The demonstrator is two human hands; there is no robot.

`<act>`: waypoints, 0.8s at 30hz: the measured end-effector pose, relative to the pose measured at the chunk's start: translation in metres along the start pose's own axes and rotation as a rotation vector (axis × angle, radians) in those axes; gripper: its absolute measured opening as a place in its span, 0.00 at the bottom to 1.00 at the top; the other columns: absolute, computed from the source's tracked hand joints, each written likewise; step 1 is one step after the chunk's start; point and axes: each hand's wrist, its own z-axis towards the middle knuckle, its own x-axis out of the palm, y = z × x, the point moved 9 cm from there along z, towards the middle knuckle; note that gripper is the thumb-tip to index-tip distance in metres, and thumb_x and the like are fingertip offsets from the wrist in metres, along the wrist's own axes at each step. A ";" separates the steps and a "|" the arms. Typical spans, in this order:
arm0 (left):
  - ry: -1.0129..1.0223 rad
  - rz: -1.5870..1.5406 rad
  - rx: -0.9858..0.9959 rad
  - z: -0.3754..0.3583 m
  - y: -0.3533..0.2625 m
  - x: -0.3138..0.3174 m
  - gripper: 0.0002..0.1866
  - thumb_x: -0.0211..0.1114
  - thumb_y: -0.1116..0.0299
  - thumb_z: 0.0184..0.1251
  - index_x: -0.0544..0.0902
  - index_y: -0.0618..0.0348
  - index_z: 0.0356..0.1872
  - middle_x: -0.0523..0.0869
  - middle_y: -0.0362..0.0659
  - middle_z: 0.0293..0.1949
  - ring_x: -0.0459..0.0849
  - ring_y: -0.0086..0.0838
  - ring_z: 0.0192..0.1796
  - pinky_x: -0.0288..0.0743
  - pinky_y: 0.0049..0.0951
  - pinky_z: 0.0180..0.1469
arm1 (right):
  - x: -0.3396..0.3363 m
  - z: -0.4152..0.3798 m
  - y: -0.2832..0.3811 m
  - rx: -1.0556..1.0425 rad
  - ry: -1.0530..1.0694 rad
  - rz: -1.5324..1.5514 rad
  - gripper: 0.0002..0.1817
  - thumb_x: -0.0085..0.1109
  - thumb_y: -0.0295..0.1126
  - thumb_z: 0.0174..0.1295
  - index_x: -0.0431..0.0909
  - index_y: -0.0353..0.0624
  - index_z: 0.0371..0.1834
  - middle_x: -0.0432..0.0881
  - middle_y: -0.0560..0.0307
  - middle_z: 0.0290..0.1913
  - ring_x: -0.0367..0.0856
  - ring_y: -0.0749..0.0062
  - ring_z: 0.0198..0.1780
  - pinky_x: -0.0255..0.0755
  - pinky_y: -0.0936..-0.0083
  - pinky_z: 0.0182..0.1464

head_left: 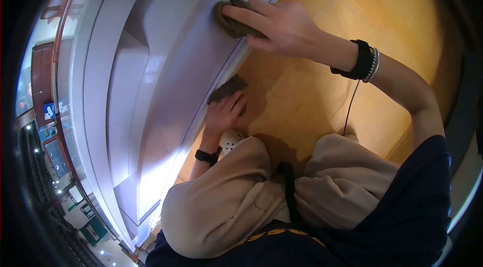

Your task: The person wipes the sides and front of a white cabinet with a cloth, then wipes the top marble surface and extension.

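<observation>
My right hand (287, 25) is closed on a folded olive-brown cloth (233, 25) and presses it against the white panel (193, 46), near the panel's lower edge. Lower in the view, my left hand (225, 113) is closed around a dark grey-brown cloth (229, 89). That cloth lies along the bottom edge of the same panel, close to the floor. The fingertips of the left hand are partly covered by the cloth.
I crouch on a yellow-brown floor (302, 86), knees bent in beige trousers (216, 196). A white perforated shoe (231, 140) shows beside my left wrist. A thin dark cable (351, 106) hangs below my right wristband. A brown rail (56, 66) runs along the far left.
</observation>
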 end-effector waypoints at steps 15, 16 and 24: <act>0.004 0.050 0.007 -0.001 -0.001 -0.002 0.20 0.60 0.67 0.40 0.81 0.43 0.41 0.80 0.28 0.48 0.79 0.17 0.38 0.67 0.26 0.32 | -0.033 -0.001 -0.078 0.438 0.036 0.067 0.15 0.50 0.34 0.55 0.78 0.43 0.44 0.80 0.51 0.35 0.80 0.57 0.39 0.75 0.65 0.42; 0.005 0.051 0.006 -0.001 -0.001 -0.001 0.20 0.60 0.67 0.40 0.81 0.43 0.41 0.80 0.28 0.48 0.79 0.17 0.38 0.67 0.26 0.32 | -0.035 0.002 -0.073 0.340 -0.054 0.056 0.14 0.50 0.32 0.53 0.79 0.41 0.41 0.79 0.51 0.35 0.79 0.56 0.38 0.72 0.63 0.49; -0.014 0.032 0.024 -0.001 -0.001 -0.001 0.21 0.61 0.67 0.39 0.81 0.43 0.42 0.80 0.28 0.48 0.79 0.18 0.40 0.67 0.26 0.33 | 0.027 -0.034 -0.041 0.176 0.108 -0.016 0.31 0.58 0.35 0.53 0.62 0.52 0.63 0.75 0.57 0.47 0.79 0.62 0.36 0.74 0.71 0.29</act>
